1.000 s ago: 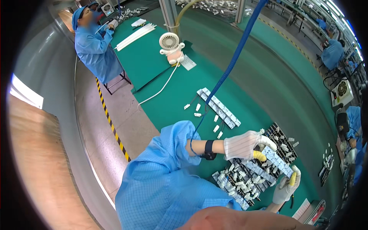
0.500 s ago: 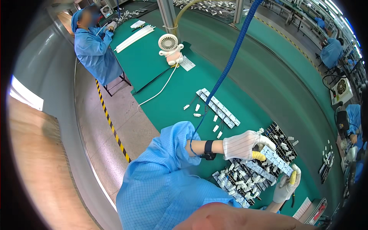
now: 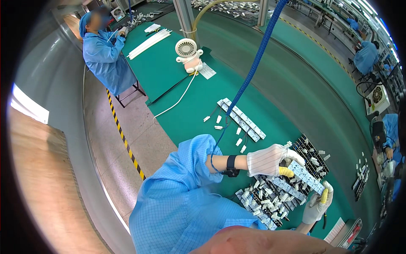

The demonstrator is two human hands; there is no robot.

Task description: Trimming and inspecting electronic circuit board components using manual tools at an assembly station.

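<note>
Between my two gloved hands is a light-blue circuit board strip, tilted above a pile of similar strips. My left hand, in a striped white glove with yellow-wrapped fingertips, closes on its upper left end. Gripping the lower right end is my right hand, its thumb also wrapped in yellow. Beneath lies a heap of board strips with white connectors and short black wires. Beyond the held strip, a row of dark strips carries more white connectors. A blue coiled cord hangs down to my left wrist.
Two joined strips lie on the green table with loose white connectors beside them. A small fan and white rods stand farther off. A co-worker in blue sits at the far left. A bin is at lower right.
Both hands keep hold of the circuit board strip in nearly the same place. The whole view shifts very slightly; nothing else visibly changes.
</note>
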